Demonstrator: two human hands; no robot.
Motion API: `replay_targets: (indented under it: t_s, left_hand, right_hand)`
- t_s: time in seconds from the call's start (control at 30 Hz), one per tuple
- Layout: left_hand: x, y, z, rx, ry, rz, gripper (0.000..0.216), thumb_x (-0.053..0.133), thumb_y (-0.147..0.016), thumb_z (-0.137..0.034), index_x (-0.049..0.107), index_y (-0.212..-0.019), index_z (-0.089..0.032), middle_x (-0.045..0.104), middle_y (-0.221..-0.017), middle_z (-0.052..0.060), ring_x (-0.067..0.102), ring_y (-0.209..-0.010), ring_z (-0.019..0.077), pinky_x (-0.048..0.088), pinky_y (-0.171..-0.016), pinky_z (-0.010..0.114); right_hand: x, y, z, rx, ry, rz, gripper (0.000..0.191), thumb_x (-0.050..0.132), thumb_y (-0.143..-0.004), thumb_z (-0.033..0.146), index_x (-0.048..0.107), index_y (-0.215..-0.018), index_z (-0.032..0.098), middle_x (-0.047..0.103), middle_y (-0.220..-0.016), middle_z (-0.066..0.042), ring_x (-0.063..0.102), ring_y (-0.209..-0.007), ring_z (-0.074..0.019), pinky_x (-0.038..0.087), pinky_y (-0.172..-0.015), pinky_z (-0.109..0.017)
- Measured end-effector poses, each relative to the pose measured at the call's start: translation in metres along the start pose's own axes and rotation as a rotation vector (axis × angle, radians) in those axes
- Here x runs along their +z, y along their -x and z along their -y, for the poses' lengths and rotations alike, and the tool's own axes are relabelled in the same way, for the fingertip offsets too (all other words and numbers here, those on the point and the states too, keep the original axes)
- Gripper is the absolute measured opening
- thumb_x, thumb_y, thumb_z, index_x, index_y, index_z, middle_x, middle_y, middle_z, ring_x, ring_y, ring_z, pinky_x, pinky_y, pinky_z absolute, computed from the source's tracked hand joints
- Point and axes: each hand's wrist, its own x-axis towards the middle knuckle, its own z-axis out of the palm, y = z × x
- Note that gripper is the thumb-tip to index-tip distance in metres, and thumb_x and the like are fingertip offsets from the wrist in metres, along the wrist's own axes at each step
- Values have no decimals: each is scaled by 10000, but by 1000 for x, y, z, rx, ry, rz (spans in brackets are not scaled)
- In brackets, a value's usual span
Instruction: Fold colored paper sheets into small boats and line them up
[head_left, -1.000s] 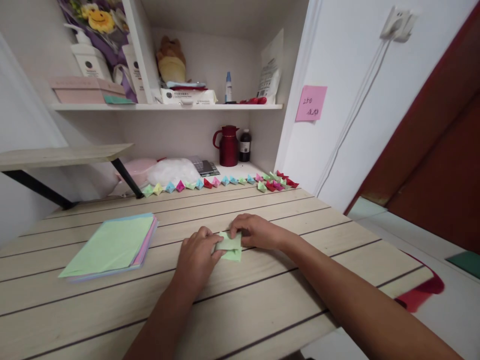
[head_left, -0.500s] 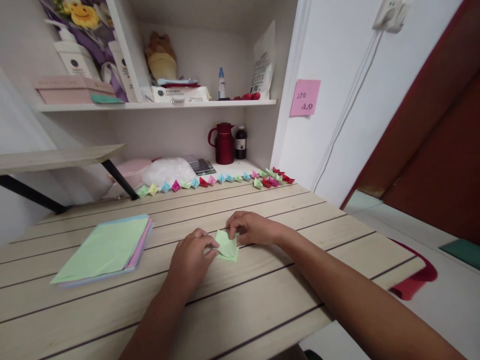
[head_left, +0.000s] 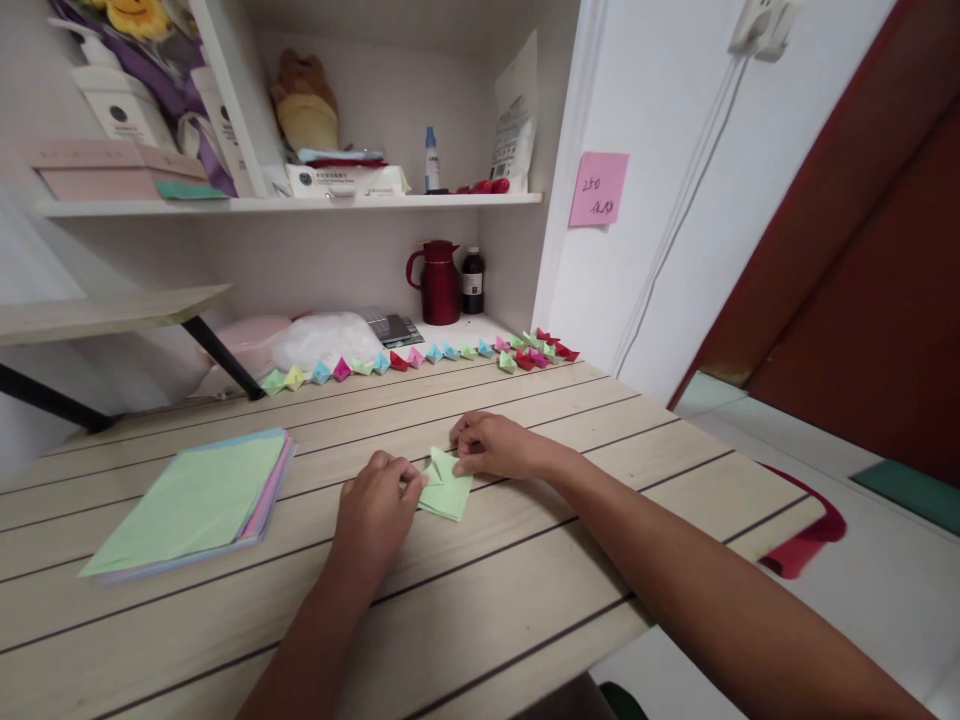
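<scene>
A small folded piece of light green paper [head_left: 450, 493] lies on the slatted wooden table [head_left: 495, 590] between my hands. A raised flap stands at its upper left. My left hand [head_left: 381, 500] pinches the paper's left corner between thumb and fingers. At the upper right edge, my right hand [head_left: 491, 446] grips the paper with thumb and curled fingers. To the left lies a stack of coloured paper sheets [head_left: 195, 495], light green on top with pink and blue beneath.
Several small folded paper boats [head_left: 397, 361] line the table's back edge, clustered at the right end. Behind them stand a red jug [head_left: 440, 290] and a dark bottle [head_left: 472, 283]. A small raised shelf [head_left: 112, 312] on black legs is at left.
The green paper's flap at the upper left now stands up, where it lay flatter before. Both hands stay at the paper. The whole view has shifted slightly.
</scene>
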Motion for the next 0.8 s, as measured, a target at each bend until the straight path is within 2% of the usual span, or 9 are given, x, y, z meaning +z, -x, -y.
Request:
replay_targets:
  t_s: [0.13,0.3,0.43,0.6,0.67,0.8]
  left_hand:
    - [-3,1,-2,0,-51,-3,169,480,-870,-292,614,-803,-215,606,-958,28,591,-871,179,390,-742,303]
    - [-7,4,-7,-26,-144,22,141,458,-853,-245,589,-810,-215,602,-986,44,573,-938,205,382,-760,325]
    - [-7,5,-8,-16,-174,32,113,466,-827,-215,578,-836,-219,598,-1008,47,562,-960,216,378,-781,340]
    - [-6,5,-4,29,-140,59,109,498,-816,-224,590,-874,-226,588,-1038,50,550,-1012,231,383,-812,355]
    - [-5,7,-3,54,-144,38,124,506,-816,-209,595,-902,-224,587,-1049,54,546,-1026,232,386,-822,356]
    - [-4,12,-3,119,-220,8,160,498,-833,-178,602,-947,-220,613,-1020,53,551,-982,231,390,-824,354]
  right_hand:
    - [2,0,1,-15,38,-21,182,712,-769,347,654,-725,179,624,-1026,-54,594,-927,-191,437,-801,-278]
    - [3,-1,0,-32,76,-23,120,674,-787,271,639,-715,182,622,-1023,-59,589,-923,-193,437,-799,-291]
    - [2,0,-1,-61,82,-3,80,699,-749,238,641,-765,185,616,-1021,-56,564,-959,-209,424,-842,-314]
    - [2,4,-2,-99,-72,18,364,769,-676,186,631,-1011,223,573,-1105,-40,533,-1025,-201,417,-909,-329]
    - [6,4,1,-146,-150,16,410,778,-671,164,625,-1044,235,543,-1167,-39,522,-1073,-193,404,-949,-332]
    - [19,8,6,-196,-210,-46,204,761,-722,190,648,-892,193,559,-1172,-54,539,-1088,-185,396,-962,-320]
